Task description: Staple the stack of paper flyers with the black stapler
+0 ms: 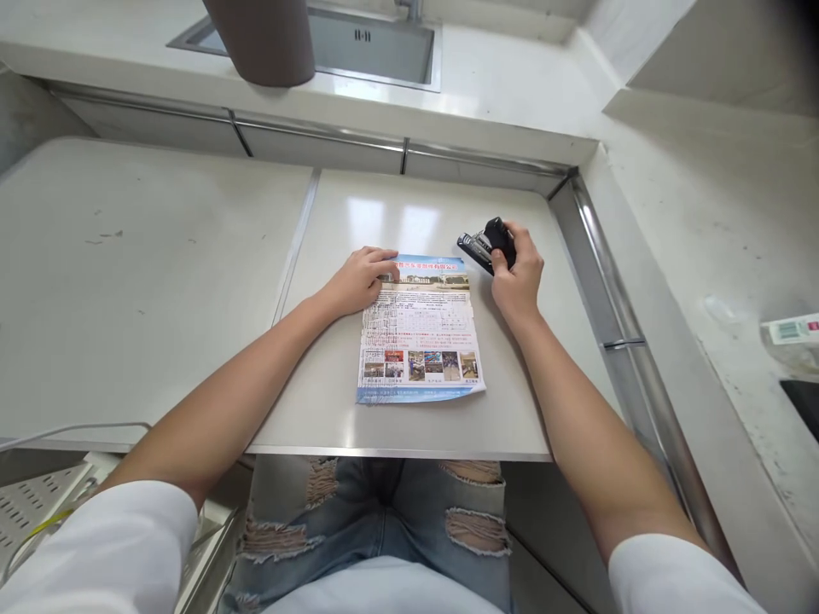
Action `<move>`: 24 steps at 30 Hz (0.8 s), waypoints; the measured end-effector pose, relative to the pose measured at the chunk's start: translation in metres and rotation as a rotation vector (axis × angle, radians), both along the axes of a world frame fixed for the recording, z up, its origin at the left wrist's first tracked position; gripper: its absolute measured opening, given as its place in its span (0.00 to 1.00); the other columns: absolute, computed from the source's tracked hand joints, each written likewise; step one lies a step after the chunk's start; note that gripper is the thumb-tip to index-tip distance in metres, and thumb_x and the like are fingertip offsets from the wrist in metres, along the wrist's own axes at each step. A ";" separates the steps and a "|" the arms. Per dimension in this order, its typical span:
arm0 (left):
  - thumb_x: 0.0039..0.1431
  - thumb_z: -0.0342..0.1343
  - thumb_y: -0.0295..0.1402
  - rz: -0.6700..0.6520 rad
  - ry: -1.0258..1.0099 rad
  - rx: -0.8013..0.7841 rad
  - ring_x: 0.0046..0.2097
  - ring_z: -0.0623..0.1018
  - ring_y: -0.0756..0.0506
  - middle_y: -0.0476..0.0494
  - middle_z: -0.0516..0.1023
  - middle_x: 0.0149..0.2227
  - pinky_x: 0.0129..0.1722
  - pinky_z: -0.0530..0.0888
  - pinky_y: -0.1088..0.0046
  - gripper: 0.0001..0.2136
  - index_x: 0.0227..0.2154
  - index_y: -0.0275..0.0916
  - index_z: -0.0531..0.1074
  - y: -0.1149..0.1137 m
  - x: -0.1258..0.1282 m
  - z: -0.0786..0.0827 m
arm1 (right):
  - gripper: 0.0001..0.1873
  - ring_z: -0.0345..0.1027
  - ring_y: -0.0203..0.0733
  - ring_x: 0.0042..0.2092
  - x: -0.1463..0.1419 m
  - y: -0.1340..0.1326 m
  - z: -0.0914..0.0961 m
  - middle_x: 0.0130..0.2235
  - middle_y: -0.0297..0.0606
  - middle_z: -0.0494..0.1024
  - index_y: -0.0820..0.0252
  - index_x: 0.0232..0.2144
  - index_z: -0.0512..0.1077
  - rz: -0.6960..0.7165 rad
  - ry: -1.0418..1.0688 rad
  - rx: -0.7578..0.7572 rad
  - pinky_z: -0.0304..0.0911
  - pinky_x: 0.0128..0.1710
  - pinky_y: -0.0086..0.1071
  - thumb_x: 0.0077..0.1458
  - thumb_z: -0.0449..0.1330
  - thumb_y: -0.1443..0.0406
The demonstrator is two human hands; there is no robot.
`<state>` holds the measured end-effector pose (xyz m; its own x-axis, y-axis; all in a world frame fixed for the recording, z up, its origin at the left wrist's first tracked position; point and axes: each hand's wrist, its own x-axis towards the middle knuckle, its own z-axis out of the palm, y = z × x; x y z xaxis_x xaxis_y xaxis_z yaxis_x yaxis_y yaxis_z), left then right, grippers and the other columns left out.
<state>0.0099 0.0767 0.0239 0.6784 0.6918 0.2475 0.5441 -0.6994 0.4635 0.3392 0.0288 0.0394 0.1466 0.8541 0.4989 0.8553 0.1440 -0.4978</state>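
Flyer (pixel 419 328) flat on table (pixel 448 431), long axis running away from me. My left hand (pixel 358 281) ungripped, fingers pressing flyer's far-left corner. My right hand (pixel 518 277) clamped round stapler (pixel 486 245), just beside far-right corner, nose angled left toward it.

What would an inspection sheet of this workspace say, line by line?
Surface: pale table, glossy, metal-edged.
Job's things: printed leaflet lying flat; black stapler by its top right corner.
Clutter: labelled packet at the far right.
Grippers: left hand rests on the leaflet's top left corner; right hand grips the stapler.
Cables: grey cable at lower left, beside the table.
Surroundings: steel sink behind; brown cylinder in front of it.
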 end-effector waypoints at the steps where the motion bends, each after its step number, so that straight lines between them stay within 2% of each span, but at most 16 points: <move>1: 0.62 0.52 0.23 0.017 -0.007 0.000 0.70 0.72 0.31 0.36 0.76 0.70 0.70 0.68 0.40 0.16 0.45 0.42 0.82 0.000 0.000 0.000 | 0.28 0.73 0.62 0.60 0.000 -0.001 0.002 0.60 0.50 0.80 0.51 0.68 0.68 0.001 -0.033 -0.013 0.69 0.58 0.59 0.68 0.51 0.62; 4: 0.69 0.55 0.31 0.047 -0.015 0.003 0.73 0.69 0.30 0.32 0.74 0.70 0.72 0.66 0.39 0.10 0.46 0.41 0.81 -0.001 0.001 0.000 | 0.27 0.74 0.62 0.58 -0.002 -0.003 0.005 0.58 0.49 0.82 0.51 0.65 0.71 0.016 -0.083 -0.056 0.68 0.57 0.56 0.66 0.52 0.63; 6: 0.72 0.54 0.34 0.046 -0.003 0.006 0.73 0.70 0.30 0.31 0.74 0.70 0.72 0.66 0.39 0.11 0.50 0.41 0.79 -0.001 0.002 -0.001 | 0.26 0.75 0.62 0.55 -0.002 -0.004 0.006 0.55 0.49 0.83 0.51 0.62 0.73 0.014 -0.077 -0.073 0.68 0.56 0.55 0.64 0.53 0.63; 11: 0.69 0.52 0.26 0.040 0.001 0.008 0.66 0.75 0.32 0.34 0.76 0.66 0.69 0.69 0.42 0.15 0.51 0.42 0.80 0.001 0.001 -0.003 | 0.18 0.77 0.61 0.50 0.001 -0.002 0.006 0.49 0.48 0.85 0.52 0.53 0.76 -0.062 -0.044 -0.087 0.68 0.53 0.52 0.65 0.57 0.55; 14: 0.68 0.51 0.23 0.018 -0.029 0.019 0.64 0.76 0.33 0.34 0.75 0.64 0.67 0.71 0.43 0.17 0.51 0.43 0.81 0.001 0.000 -0.001 | 0.17 0.76 0.63 0.50 0.004 0.000 0.005 0.47 0.49 0.85 0.52 0.47 0.77 -0.156 -0.062 -0.088 0.65 0.53 0.55 0.63 0.62 0.51; 18: 0.68 0.49 0.21 -0.016 -0.081 0.014 0.63 0.78 0.36 0.35 0.74 0.65 0.66 0.72 0.45 0.19 0.52 0.43 0.79 0.000 -0.001 0.002 | 0.13 0.73 0.65 0.50 0.007 0.000 0.003 0.46 0.50 0.84 0.53 0.43 0.78 -0.212 -0.082 -0.086 0.60 0.54 0.60 0.61 0.63 0.53; 24: 0.66 0.48 0.18 -0.027 -0.104 0.017 0.64 0.78 0.37 0.36 0.74 0.64 0.64 0.74 0.48 0.21 0.54 0.45 0.77 0.001 -0.003 0.002 | 0.11 0.72 0.66 0.53 0.006 0.000 0.002 0.48 0.49 0.84 0.52 0.44 0.78 -0.149 -0.125 -0.172 0.59 0.52 0.58 0.62 0.63 0.57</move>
